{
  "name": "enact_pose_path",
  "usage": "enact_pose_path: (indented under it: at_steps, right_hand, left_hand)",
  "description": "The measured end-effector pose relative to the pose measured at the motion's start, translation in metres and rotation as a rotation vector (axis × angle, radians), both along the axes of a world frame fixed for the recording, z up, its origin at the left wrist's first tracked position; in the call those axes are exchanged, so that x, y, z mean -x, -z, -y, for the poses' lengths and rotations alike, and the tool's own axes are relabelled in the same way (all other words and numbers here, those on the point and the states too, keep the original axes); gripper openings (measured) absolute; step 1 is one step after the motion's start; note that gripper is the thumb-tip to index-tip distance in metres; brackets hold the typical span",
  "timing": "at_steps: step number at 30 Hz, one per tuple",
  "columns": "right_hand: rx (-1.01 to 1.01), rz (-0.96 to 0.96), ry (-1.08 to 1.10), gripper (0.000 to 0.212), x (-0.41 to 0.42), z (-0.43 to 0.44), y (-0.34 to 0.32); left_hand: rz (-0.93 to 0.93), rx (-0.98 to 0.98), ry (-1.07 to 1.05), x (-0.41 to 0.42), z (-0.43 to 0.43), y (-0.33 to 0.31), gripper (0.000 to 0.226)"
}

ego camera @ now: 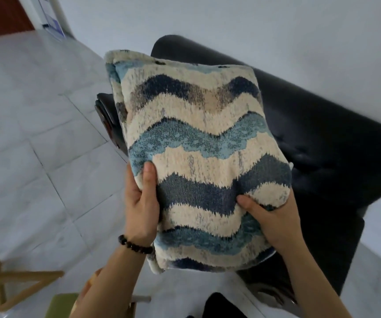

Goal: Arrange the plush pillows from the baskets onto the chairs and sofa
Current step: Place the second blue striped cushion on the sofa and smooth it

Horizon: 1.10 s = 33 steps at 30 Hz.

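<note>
A plush pillow [198, 143] with cream, navy and light-blue wavy stripes fills the middle of the view. Behind its left edge shows the rim of what looks like a second pillow of the same pattern. My left hand [142, 203], with a dark bead bracelet on the wrist, grips the pillow's lower left edge, thumb on the front. My right hand [269, 216] grips the lower right edge, thumb pressed into the fabric. I hold the pillow above a black leather chair [327, 138] that stands against the white wall; the pillow hides most of the seat.
Pale grey floor tiles [36, 134] spread to the left. A light wooden frame [13, 285] and a green seat pad [61, 304] sit at the bottom left. A dark shape [221, 304], perhaps my clothing, shows at the bottom edge. A reddish door [1, 12] is at the top left.
</note>
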State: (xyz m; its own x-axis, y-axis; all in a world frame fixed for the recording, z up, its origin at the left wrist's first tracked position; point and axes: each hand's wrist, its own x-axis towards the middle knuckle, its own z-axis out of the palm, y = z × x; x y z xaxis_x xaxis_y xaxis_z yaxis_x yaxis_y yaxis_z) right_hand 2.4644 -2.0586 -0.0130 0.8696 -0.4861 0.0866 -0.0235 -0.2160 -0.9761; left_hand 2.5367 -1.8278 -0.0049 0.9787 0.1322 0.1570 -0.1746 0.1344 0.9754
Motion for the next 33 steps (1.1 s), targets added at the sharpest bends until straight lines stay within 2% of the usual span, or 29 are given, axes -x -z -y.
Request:
enact_pose_path:
  at_steps: [4,7,10,15,19,21,23,26,29,30,31,33]
  right_hand:
    - [-0.063,0.023,-0.025,0.077,-0.107,0.007,0.026]
    - [-0.133,0.026,-0.050,0.074,-0.194,0.014,0.045]
    - [-0.150,0.025,-0.054,0.072,-0.275,0.012,0.043]
    - [-0.186,0.010,-0.112,0.073,-0.391,-0.005,0.024]
    - [-0.168,-0.023,-0.069,0.079,-0.477,-0.025,0.038]
    - [-0.150,-0.043,-0.005,0.071,-0.519,-0.035,0.053]
    - [-0.130,-0.057,0.077,0.059,-0.561,-0.047,0.067]
    - [-0.090,-0.113,0.198,0.055,-0.619,-0.068,0.082]
    - [-0.015,-0.177,0.280,0.055,-0.667,-0.090,0.090]
    - [0.003,-0.217,0.298,0.052,-0.681,-0.096,0.093]
    - [0.045,-0.268,0.309,0.048,-0.695,-0.101,0.097]
    - [0.161,-0.371,0.310,0.045,-0.718,-0.112,0.104]
  left_hand:
    - [-0.030,-0.004,-0.018,-0.103,0.012,0.010,0.076]
    - [-0.049,-0.033,-0.047,-0.186,0.024,0.014,0.097]
    - [-0.060,-0.056,-0.047,-0.260,0.021,0.003,0.107]
    - [-0.057,-0.062,-0.134,-0.375,-0.004,-0.015,0.103]
    - [-0.058,-0.073,-0.090,-0.475,-0.021,0.003,0.062]
    - [-0.095,-0.056,-0.019,-0.530,-0.026,0.024,0.051]
    - [-0.158,-0.025,0.065,-0.588,-0.032,0.050,0.058]
    - [-0.301,-0.011,0.215,-0.678,-0.045,0.094,0.061]
    - [-0.448,-0.152,0.347,-0.753,-0.060,0.133,0.054]
    - [-0.496,-0.231,0.382,-0.774,-0.064,0.141,0.059]
    - [-0.523,-0.325,0.399,-0.795,-0.067,0.149,0.074]
    - [-0.394,-0.598,0.401,-0.831,-0.070,0.159,0.092]
